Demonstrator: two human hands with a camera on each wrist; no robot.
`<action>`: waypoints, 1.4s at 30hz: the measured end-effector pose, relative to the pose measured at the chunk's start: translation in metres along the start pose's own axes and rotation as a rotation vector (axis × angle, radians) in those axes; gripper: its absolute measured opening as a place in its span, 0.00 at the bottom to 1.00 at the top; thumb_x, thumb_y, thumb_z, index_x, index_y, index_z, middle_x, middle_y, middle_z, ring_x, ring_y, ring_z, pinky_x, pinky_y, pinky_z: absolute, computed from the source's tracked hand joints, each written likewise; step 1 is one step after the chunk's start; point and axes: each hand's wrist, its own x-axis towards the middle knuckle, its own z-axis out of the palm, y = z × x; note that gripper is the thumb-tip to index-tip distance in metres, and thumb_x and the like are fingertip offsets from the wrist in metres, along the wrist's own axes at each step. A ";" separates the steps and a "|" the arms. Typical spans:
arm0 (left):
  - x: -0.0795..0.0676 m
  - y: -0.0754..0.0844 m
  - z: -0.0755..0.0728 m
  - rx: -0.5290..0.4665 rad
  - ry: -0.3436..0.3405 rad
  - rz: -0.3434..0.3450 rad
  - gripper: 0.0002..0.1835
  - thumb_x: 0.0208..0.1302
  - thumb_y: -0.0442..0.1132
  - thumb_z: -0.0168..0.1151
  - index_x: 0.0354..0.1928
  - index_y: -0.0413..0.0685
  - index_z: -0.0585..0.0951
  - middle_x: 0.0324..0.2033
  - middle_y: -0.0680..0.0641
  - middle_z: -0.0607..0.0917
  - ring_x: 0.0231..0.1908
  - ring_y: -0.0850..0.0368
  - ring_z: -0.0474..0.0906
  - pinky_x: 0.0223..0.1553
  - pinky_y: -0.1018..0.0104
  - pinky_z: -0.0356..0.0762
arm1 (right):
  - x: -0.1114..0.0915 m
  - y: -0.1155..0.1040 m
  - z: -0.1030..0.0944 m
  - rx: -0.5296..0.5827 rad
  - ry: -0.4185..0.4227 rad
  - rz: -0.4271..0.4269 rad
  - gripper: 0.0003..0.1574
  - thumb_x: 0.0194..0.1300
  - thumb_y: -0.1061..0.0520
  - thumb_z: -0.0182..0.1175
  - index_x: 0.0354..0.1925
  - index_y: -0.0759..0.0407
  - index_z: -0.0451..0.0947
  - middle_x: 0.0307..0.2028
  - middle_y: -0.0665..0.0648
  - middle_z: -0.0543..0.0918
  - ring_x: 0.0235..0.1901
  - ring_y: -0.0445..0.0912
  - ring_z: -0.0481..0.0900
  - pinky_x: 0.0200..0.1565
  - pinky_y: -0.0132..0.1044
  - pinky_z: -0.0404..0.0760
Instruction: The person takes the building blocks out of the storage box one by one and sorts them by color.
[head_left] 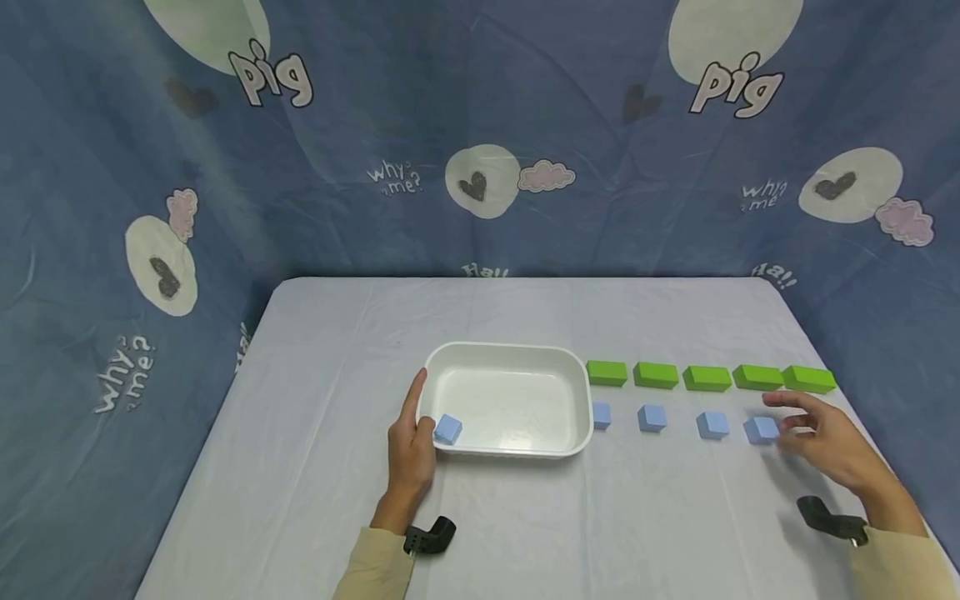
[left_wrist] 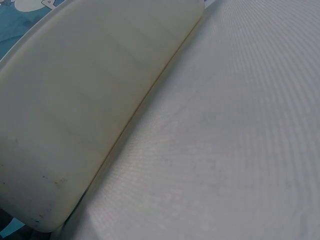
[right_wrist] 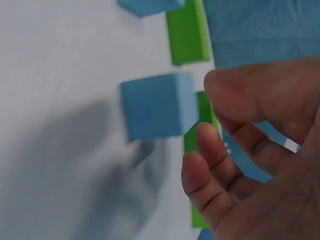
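A white tray [head_left: 506, 455] sits in the middle of the table, a light-blue cube [head_left: 448, 429] in its near left corner. My left hand [head_left: 412, 454] holds the tray's left side, thumb at the near corner and index finger stretched along the rim; its other fingers are hidden. In the left wrist view only the tray's outer wall [left_wrist: 100, 90] shows, without the hand. At the right, my right hand [head_left: 828, 437] reaches beside the rightmost blue cube [head_left: 762, 430]. The right wrist view shows its loosely bent fingers [right_wrist: 195, 172] spread apart, just off that blue cube [right_wrist: 152, 106].
Several green blocks [head_left: 707, 378] form a row right of the tray, behind a row of blue cubes [head_left: 652, 418]. The tray's right wall partly hides the nearest cube [head_left: 602, 416]. A patterned blue cloth [head_left: 480, 233] surrounds the white-covered table [head_left: 330, 375].
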 end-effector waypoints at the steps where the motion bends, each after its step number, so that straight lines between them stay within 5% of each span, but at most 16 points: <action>1: 0.000 0.000 0.000 -0.002 0.001 0.001 0.39 0.64 0.24 0.41 0.79 0.51 0.61 0.74 0.54 0.65 0.73 0.59 0.59 0.72 0.64 0.55 | 0.000 -0.003 -0.001 -0.003 0.017 -0.005 0.36 0.59 0.69 0.67 0.66 0.70 0.70 0.59 0.68 0.74 0.42 0.33 0.75 0.35 0.29 0.80; 7: 0.000 0.002 0.000 -0.007 0.001 -0.002 0.39 0.65 0.25 0.41 0.79 0.52 0.62 0.74 0.55 0.65 0.73 0.61 0.59 0.73 0.63 0.55 | 0.001 -0.027 -0.005 -0.023 0.085 -0.017 0.35 0.61 0.62 0.71 0.64 0.66 0.73 0.56 0.63 0.75 0.40 0.35 0.74 0.32 0.31 0.80; 18: 0.000 0.001 -0.001 -0.012 -0.002 -0.008 0.40 0.65 0.25 0.41 0.79 0.56 0.61 0.74 0.55 0.65 0.73 0.61 0.58 0.73 0.63 0.55 | 0.011 -0.069 0.003 0.117 0.148 -0.196 0.31 0.62 0.66 0.71 0.61 0.66 0.74 0.48 0.39 0.78 0.36 0.38 0.79 0.34 0.24 0.79; 42: 0.001 -0.002 -0.003 -0.006 -0.008 0.015 0.39 0.65 0.26 0.42 0.79 0.55 0.62 0.74 0.54 0.66 0.73 0.61 0.58 0.72 0.62 0.56 | 0.057 -0.160 0.040 0.268 -0.003 -0.451 0.27 0.62 0.70 0.68 0.60 0.63 0.77 0.51 0.54 0.80 0.40 0.47 0.82 0.42 0.29 0.82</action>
